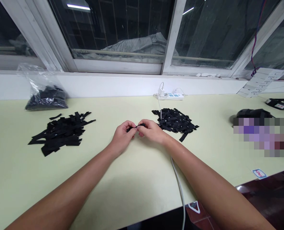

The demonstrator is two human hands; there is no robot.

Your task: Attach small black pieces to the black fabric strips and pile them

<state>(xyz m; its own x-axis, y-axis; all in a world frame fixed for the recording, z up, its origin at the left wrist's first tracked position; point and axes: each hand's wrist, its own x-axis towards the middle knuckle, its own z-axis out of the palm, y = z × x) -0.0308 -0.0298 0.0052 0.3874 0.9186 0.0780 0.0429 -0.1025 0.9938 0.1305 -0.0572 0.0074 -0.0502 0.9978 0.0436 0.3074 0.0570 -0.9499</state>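
Note:
Fingertips of my left hand (124, 135) and my right hand (151, 131) meet over the middle of the table. Both are closed on one short black fabric strip (140, 125), which is mostly covered by the fingers. To the left of my hands lies a loose pile of longer black strips (60, 132). Just beyond my right hand is a second pile of black strip pieces (176, 119), several with small shiny spots on them.
A clear plastic bag (46, 95) of black pieces stands at the back left. A white power strip (172, 96) sits against the wall, and a white cable (179, 179) passes under my right forearm. Dark items (253, 113) and a pixelated patch (261, 134) are at the right.

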